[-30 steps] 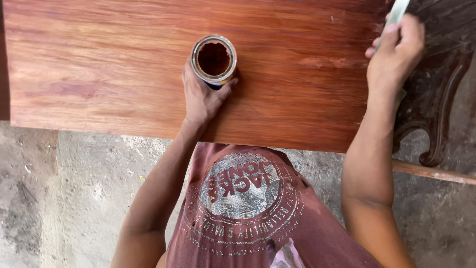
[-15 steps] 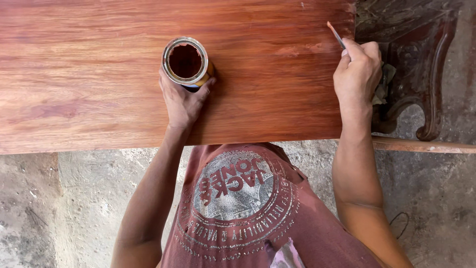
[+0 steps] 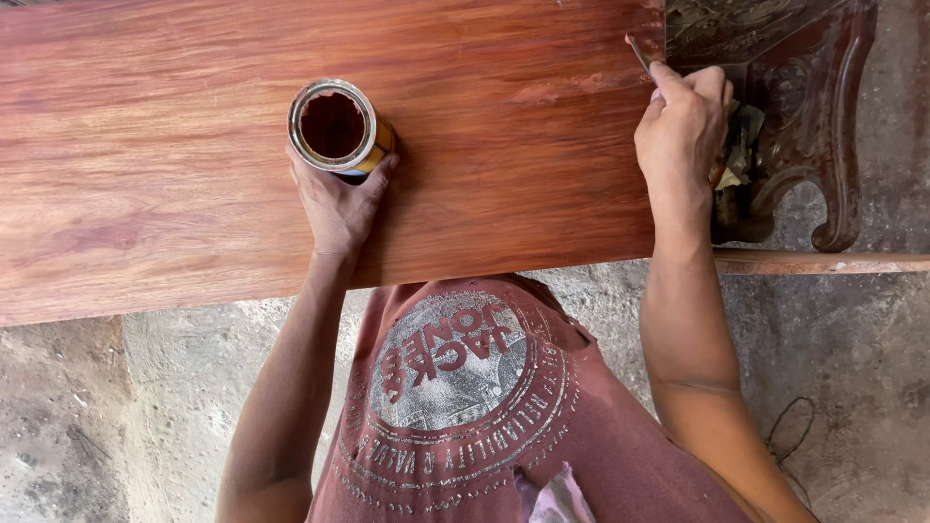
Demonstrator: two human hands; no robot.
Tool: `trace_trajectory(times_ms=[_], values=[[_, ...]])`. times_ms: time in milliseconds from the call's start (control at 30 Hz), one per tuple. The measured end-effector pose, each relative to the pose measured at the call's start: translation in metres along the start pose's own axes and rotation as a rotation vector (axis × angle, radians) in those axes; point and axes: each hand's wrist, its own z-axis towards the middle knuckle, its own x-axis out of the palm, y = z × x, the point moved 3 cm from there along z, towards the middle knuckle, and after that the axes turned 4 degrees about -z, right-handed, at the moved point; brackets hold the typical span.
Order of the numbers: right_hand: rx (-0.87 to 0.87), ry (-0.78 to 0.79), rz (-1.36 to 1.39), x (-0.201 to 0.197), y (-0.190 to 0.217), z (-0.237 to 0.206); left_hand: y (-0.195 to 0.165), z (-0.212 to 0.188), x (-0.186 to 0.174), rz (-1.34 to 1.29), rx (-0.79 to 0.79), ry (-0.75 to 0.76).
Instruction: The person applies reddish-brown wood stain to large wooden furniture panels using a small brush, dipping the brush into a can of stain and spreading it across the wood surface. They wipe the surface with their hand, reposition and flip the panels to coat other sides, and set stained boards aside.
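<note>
**Brush at the board's far right edge, tin held at the centre**

The right hand (image 3: 683,121) sits at the right end of the red-brown board (image 3: 174,184), fingers pressed together around a thin brush handle (image 3: 639,53). Only the pale tip of that handle shows above the knuckles; it slants up and to the left, away from the person. The bristle end is hidden under the hand, so I cannot tell where it touches. A crumpled dark rag (image 3: 738,155) is bunched against the palm side of the same hand, just beside the board's end.

The left hand (image 3: 339,203) is wrapped around the near side of a small open tin (image 3: 334,128), thumb on one flank and fingers on the other, pinching it upright on the board. The tin stands well to the left of the brush hand, roughly mid-board, so the left hand is the one at the tin and the right hand has a long sideways reach back to it. The tin's mouth faces straight up; inside is a dark brown liquid, the rim is bright metal smeared with stain, and a yellow band shows on its side.

The board looks glossy and streaked along the grain, which runs left to right. Past its right end lies a dark carved wooden piece (image 3: 814,107) with scrollwork. Below, bare concrete floor (image 3: 58,426) and the person's faded red shirt (image 3: 465,407) fill the view.
</note>
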Motion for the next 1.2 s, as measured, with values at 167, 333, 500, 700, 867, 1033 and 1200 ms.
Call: trace_trajectory(times_ms=[167, 333, 500, 700, 867, 1033, 1200], values=[[0.053, -0.048, -0.064, -0.004, -0.012, 0.001, 0.002, 0.001, -0.001, -0.006, 0.009, -0.022], [0.157, 0.028, 0.089, 0.011, 0.005, 0.004, 0.006, 0.001, -0.001, 0.005, 0.008, -0.003], [0.184, 0.185, 0.270, 0.021, 0.020, 0.004, 0.008, 0.001, -0.002, 0.005, 0.024, -0.014], [0.119, 0.107, 0.162, 0.012, 0.016, 0.008, 0.012, 0.003, -0.002, 0.004, 0.020, -0.015], [0.175, 0.054, 0.177, 0.004, 0.011, 0.004, 0.017, 0.003, -0.004, 0.001, 0.004, -0.012], [0.176, 0.151, 0.261, 0.000, 0.005, 0.001, 0.016, 0.004, -0.006, -0.012, 0.055, -0.013], [0.211, 0.146, 0.172, 0.005, 0.002, 0.004, 0.018, 0.005, -0.008, -0.026, 0.018, -0.006]])
